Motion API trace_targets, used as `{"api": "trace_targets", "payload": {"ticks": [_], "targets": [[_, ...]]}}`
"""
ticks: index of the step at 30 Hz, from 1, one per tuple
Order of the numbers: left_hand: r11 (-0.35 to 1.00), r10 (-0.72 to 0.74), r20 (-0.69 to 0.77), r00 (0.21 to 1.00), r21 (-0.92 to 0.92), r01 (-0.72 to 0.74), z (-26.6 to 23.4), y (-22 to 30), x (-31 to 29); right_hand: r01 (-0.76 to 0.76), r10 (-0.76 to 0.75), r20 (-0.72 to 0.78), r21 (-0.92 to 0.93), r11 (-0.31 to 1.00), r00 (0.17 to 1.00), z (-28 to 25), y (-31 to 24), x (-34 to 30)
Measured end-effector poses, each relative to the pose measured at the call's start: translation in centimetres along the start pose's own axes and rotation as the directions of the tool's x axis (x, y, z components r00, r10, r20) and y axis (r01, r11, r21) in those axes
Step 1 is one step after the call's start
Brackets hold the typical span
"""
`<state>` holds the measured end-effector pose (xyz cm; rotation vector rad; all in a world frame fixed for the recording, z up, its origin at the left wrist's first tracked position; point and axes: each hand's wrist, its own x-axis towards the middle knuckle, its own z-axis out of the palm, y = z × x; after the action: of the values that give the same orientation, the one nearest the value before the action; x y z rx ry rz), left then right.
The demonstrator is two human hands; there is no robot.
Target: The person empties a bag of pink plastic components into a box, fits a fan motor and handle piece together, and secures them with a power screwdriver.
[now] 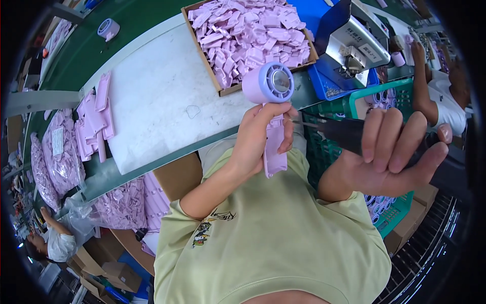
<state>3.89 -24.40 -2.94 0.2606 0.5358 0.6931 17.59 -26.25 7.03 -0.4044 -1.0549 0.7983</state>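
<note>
My left hand [252,138] is wrapped round the neck of a pink handheld fan [259,85]. The fan's round head, with a lilac ring and silver centre, points up and to the right. Below my fingers, its open handle shell [275,147] hangs toward my shirt. In my right hand [390,157] is a black power screwdriver [340,133], held sideways with its fingers curled over the body. Its thin bit reaches left to the fan's neck, beside my left fingertips. Whether the bit touches a screw cannot be made out.
A cardboard tray [220,91] heaped with pink plastic shells stands on the bench. Right of it are a metal screw feeder [357,45] and blue bin [320,83]. A green crate [405,91] of fans sits at my right. Pink parts [94,121] lie left; co-workers sit on both sides.
</note>
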Motion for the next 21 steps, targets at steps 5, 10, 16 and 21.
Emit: {"api": "trace_targets", "payload": {"ticks": [5, 10, 16, 21], "targets": [[1.000, -0.013, -0.046, 0.999, -0.009, 0.013, 0.4, 0.2, -0.4, -0.052, 0.048, 0.177, 0.015, 0.999, 0.983, -0.1, 1.2, -0.5], [1.000, -0.006, -0.021, 1.000, -0.021, 0.005, 0.4, 0.1, -0.5, -0.065, 0.059, 0.215, 0.022, 0.998, 0.975, -0.2, 1.4, -0.6], [0.997, 0.047, -0.030, 0.998, 0.057, -0.045, 0.9, 0.1, -0.9, -0.049, 0.047, 0.137, 0.008, 0.999, 0.989, 0.4, 1.9, -1.2], [0.996, 0.062, -0.055, 0.997, 0.064, -0.059, 0.8, 0.3, -1.2, -0.069, 0.069, 0.225, -0.008, 0.998, 0.972, 0.3, 2.4, -1.5]]}}
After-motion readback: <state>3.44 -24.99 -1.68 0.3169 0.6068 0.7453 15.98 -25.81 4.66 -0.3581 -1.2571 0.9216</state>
